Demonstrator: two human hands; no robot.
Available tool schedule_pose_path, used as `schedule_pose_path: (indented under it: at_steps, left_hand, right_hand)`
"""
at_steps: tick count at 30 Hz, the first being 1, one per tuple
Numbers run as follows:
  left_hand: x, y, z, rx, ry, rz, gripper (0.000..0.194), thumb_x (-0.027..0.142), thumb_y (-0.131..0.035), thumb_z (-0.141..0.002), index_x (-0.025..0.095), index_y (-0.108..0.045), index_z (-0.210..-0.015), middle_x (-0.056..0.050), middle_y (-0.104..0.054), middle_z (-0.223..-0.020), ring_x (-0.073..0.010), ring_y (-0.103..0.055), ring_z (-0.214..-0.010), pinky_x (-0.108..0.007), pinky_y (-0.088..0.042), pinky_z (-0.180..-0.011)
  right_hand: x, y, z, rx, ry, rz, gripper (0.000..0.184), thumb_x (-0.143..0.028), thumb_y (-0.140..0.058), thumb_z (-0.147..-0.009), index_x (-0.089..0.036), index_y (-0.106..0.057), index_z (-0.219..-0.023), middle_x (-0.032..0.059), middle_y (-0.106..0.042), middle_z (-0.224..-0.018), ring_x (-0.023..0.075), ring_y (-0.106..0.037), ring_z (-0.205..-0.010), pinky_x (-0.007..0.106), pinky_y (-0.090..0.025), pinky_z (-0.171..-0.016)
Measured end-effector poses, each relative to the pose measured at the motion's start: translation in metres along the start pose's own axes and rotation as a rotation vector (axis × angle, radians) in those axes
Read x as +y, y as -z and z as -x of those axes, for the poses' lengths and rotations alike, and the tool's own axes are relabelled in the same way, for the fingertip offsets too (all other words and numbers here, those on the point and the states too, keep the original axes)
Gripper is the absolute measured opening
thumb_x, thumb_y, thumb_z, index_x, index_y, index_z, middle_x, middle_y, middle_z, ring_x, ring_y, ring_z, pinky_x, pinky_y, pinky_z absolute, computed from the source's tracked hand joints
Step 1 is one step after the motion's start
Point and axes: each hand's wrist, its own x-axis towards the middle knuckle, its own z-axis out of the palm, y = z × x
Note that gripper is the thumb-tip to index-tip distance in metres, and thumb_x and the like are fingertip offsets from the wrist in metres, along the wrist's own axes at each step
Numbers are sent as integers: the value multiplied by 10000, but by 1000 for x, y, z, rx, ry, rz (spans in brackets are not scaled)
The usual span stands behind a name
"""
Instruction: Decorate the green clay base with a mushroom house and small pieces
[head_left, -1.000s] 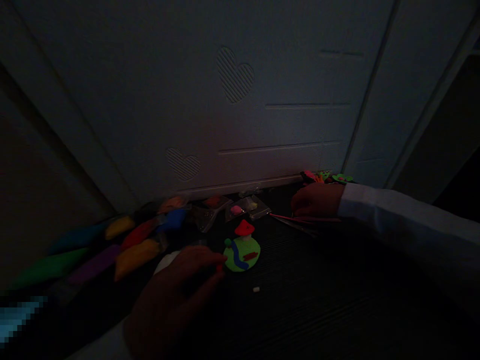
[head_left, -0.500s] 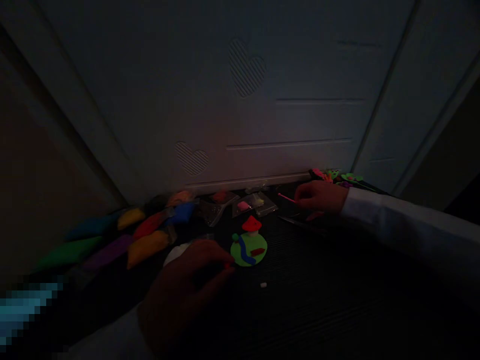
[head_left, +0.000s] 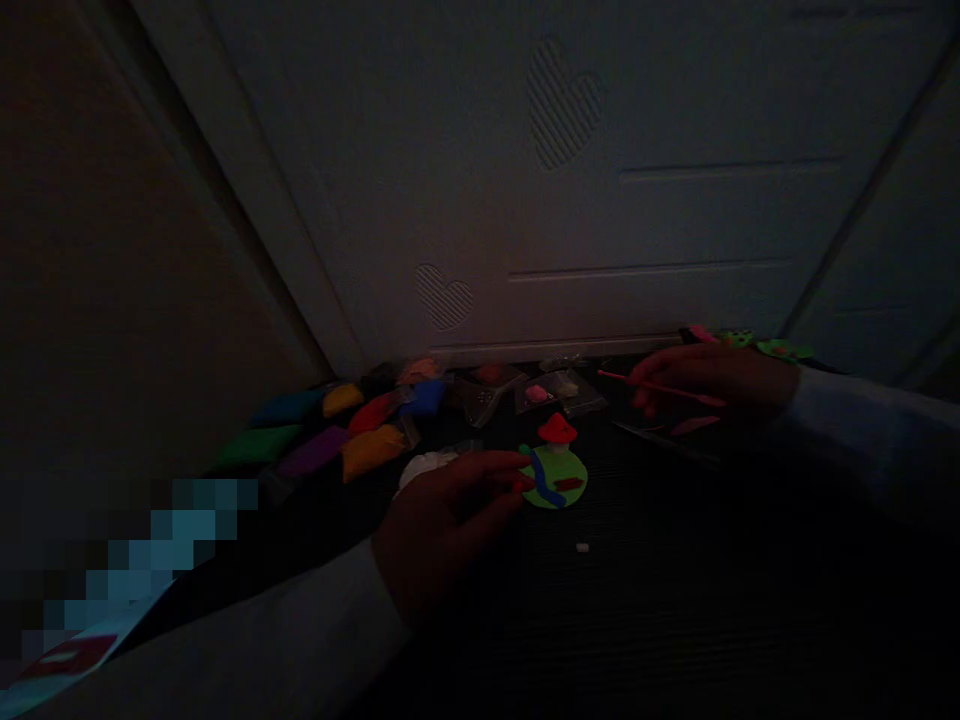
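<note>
A small red piece of modelling clay (head_left: 519, 487) is pinched between the thumb and fingers of my left hand (head_left: 454, 520), at the left edge of a flat green clay disc (head_left: 571, 465). The disc carries a red-capped clay mushroom (head_left: 557, 430), a wavy blue strip (head_left: 540, 475), a dark red bar (head_left: 568, 484) and a small green lump at its upper left. Farther back on the right, my right hand (head_left: 705, 368) grips a slim pink modelling tool (head_left: 679, 392). Beneath that hand lie another pink tool (head_left: 695, 425) and a long thin metallic-looking object (head_left: 660, 440), hard to make out in the dark.
Several bags of coloured clay, such as an orange one (head_left: 373, 453) and a purple one (head_left: 313, 453), lie at left. Clear packets (head_left: 574, 392) sit against the pale panel (head_left: 645, 230). A white bit (head_left: 583, 547) lies in front. Green clay pieces (head_left: 784, 349) are at back right.
The camera view has swung, so the scene sits farther right. My left hand has the red piece closer against the disc's left side. More of the pink tool now shows across my right hand.
</note>
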Motion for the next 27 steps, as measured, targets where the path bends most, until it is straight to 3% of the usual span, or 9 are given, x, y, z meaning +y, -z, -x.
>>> schedule_pose_path:
  at_steps: [5,11,14,17,21,25,27]
  left_hand:
    - [0,1,-2,-5,37,71,156,302,-633,-725,224,-677,-852,1,-699,-905,-154,-626,-847,-221,-466,-733]
    - [2,1,-4,3,71,221,114,289,-685,-675,219,-695,-764,14,-705,-764,-137,-626,-720,-212,-461,-633]
    - [10,6,-12,29,53,329,119,247,-667,-696,222,-705,-806,3,-720,-788,-134,-634,-730,-221,-473,-655]
    - [27,15,-24,54,-15,449,136,203,-673,-683,187,-701,-815,-28,-719,-828,-146,-636,-783,-246,-479,-723]
    - [67,25,-38,50,-153,632,195,236,-651,-710,183,-649,-898,-26,-701,-857,-139,-640,-762,-274,-491,-731]
    - [105,25,-33,42,-288,749,89,251,-623,-750,198,-637,-820,20,-686,-788,-75,-614,-685,-202,-484,-678]
    - [111,20,-25,3,-271,821,118,270,-629,-751,199,-655,-841,8,-691,-790,-86,-614,-669,-201,-491,-645]
  right_hand:
    - [-8,-21,11,35,38,-121,308,-411,-588,-768,-201,-539,-989,11,-626,-847,86,-574,-682,180,-412,-515]
    - [-27,-42,24,101,222,-133,159,-337,-600,-761,-210,-625,-852,-14,-621,-722,73,-568,-680,185,-441,-612]
    - [-41,-45,30,151,330,-149,123,-313,-605,-765,-195,-616,-796,-17,-607,-719,59,-551,-643,167,-425,-553]
    - [-62,-42,34,244,444,-204,171,-358,-584,-783,-190,-554,-774,-33,-581,-672,47,-528,-577,151,-397,-483]
    - [-99,-36,39,394,618,-299,221,-372,-588,-782,-194,-460,-760,-45,-599,-657,54,-563,-616,143,-424,-523]
    - [-120,-36,47,495,731,-344,193,-328,-595,-782,-211,-444,-752,-64,-601,-700,41,-581,-650,125,-449,-562]
    - [-119,-37,54,502,727,-335,167,-324,-580,-797,-220,-458,-751,-43,-619,-767,58,-593,-652,149,-481,-568]
